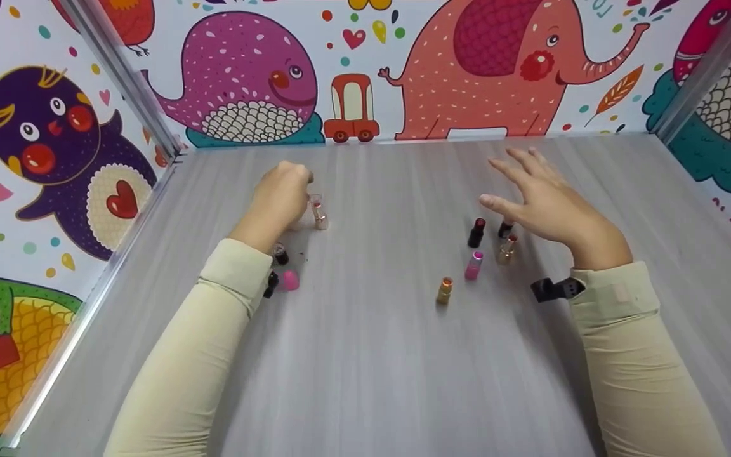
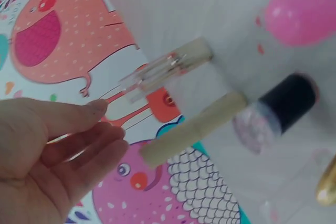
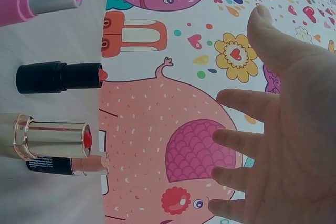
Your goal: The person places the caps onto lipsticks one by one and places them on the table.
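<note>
Grey desk point(image 1: 365, 381): left hand point(image 1: 280, 197) relaxed beside clear lipstick point(image 1: 319, 212), holding nothing; right hand point(image 1: 546, 203) spread, empty, above lipsticks point(image 1: 476, 233).

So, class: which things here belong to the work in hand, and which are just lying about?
In hand:
left hand, beside the two pale tubes
right hand, open above the black lipstick, gold lipstick and pink lipstick

Lying about:
pink cap
dark-capped jar
small gold lipstick, standing apart
</note>
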A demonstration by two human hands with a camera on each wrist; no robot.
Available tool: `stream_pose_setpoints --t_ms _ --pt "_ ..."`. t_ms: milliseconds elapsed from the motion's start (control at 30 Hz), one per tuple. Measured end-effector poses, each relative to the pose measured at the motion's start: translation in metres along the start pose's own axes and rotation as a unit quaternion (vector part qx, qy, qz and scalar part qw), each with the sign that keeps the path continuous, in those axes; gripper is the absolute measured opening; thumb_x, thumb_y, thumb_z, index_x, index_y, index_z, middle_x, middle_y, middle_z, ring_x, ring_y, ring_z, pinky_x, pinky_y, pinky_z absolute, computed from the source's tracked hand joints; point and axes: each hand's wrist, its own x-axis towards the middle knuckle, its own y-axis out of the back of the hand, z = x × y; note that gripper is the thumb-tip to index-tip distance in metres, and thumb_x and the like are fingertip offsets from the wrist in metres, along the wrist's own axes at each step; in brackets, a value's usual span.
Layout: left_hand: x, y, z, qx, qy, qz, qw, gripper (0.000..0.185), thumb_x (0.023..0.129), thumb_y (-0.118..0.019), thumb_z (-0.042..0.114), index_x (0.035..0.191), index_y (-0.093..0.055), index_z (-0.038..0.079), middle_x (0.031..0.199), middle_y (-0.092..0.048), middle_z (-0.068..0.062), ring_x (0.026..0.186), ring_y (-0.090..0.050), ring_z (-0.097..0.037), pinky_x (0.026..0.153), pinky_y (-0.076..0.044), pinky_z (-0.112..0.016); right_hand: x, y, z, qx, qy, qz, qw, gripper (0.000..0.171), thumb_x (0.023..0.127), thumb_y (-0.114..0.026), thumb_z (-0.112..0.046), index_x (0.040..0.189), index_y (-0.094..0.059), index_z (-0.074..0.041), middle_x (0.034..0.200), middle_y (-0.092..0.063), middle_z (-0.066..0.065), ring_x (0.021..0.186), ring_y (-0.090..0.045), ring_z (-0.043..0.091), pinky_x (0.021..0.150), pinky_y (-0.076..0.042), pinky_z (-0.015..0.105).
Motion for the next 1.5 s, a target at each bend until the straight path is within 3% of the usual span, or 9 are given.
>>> stream_pose_setpoints --t_ms 167,300,467,667,867,1100,1267,1500 --pt "-0.016 0.02 -0.008 -0.028 0.018 0.01 0.9994 0.027 0.099 -0.071 -0.001 0.125 -0.074 -0.005 0.127 -0.072 -0.025 0.121 -0.067 -0.043 0.105 -0.055 -0.053 0.001 0.002 0.0 -0.001 0.002 0.002 1.0 0.084 0.101 -0.064 -0.059 0.169 -0.031 -0.023 0.178 -0.012 0.013 0.164 0.003 0.042 0.116 -0.013 0.085" --pt "-0.032 0.034 -0.018 -0.048 0.04 0.019 0.9979 0.02 0.098 -0.072 0.002 0.117 -0.078 -0.004 0.117 -0.075 -0.023 0.111 -0.069 -0.042 0.097 -0.057 -0.055 0.002 0.002 0.0 0.0 0.006 0.001 1.0 0.084 0.101 -0.063 -0.06 0.169 -0.032 -0.023 0.178 -0.012 0.013 0.164 0.003 0.042 0.117 -0.012 0.084" --pt "-0.051 0.04 -0.033 -0.045 0.06 -0.005 0.9972 0.017 0.098 -0.074 0.007 0.112 -0.08 -0.001 0.11 -0.077 -0.021 0.101 -0.069 -0.039 0.091 -0.056 -0.056 0.001 0.001 0.0 0.0 0.004 0.002 1.0 0.082 0.102 -0.063 -0.058 0.169 -0.033 -0.021 0.178 -0.013 0.014 0.164 0.002 0.042 0.118 -0.013 0.083" --pt "-0.069 0.027 -0.062 -0.067 0.107 -0.045 0.9909 0.025 0.097 -0.076 0.009 0.12 -0.077 -0.002 0.117 -0.075 -0.023 0.106 -0.069 -0.041 0.095 -0.055 -0.058 0.0 -0.001 0.002 0.005 0.004 0.004 1.0 0.082 0.101 -0.064 -0.058 0.169 -0.033 -0.021 0.177 -0.014 0.014 0.164 0.002 0.042 0.118 -0.013 0.083" --pt "-0.071 0.007 -0.081 -0.075 0.138 -0.056 0.9859 0.032 0.098 -0.076 0.01 0.128 -0.073 -0.002 0.125 -0.072 -0.026 0.111 -0.066 -0.044 0.099 -0.054 -0.059 -0.001 -0.001 0.003 0.008 0.0 -0.001 1.0 0.083 0.102 -0.063 -0.058 0.169 -0.032 -0.022 0.178 -0.013 0.014 0.164 0.002 0.042 0.118 -0.012 0.083" --pt "-0.07 -0.006 -0.09 -0.08 0.143 -0.066 0.9842 0.032 0.098 -0.076 0.008 0.128 -0.073 -0.003 0.123 -0.072 -0.025 0.108 -0.066 -0.041 0.099 -0.054 -0.058 0.0 0.003 0.0 0.003 0.005 -0.001 1.0 0.083 0.101 -0.063 -0.059 0.169 -0.032 -0.023 0.178 -0.014 0.014 0.164 0.002 0.041 0.116 -0.014 0.085" --pt "-0.071 -0.013 -0.093 -0.071 0.136 -0.052 0.9868 0.025 0.098 -0.075 0.006 0.121 -0.076 -0.004 0.113 -0.074 -0.024 0.099 -0.068 -0.039 0.092 -0.056 -0.055 0.0 0.005 0.0 0.002 0.004 -0.001 1.0 0.083 0.101 -0.063 -0.058 0.169 -0.032 -0.023 0.178 -0.014 0.014 0.164 0.002 0.041 0.115 -0.015 0.085" --pt "-0.068 -0.016 -0.09 -0.037 0.109 -0.032 0.9928 0.021 0.094 -0.077 0.008 0.111 -0.078 -0.004 0.114 -0.075 -0.026 0.108 -0.069 -0.047 0.096 -0.053 -0.061 -0.003 0.006 0.004 0.001 0.006 0.007 1.0 0.08 0.103 -0.063 -0.055 0.169 -0.033 -0.02 0.177 -0.014 0.015 0.163 0.0 0.044 0.117 -0.015 0.084"
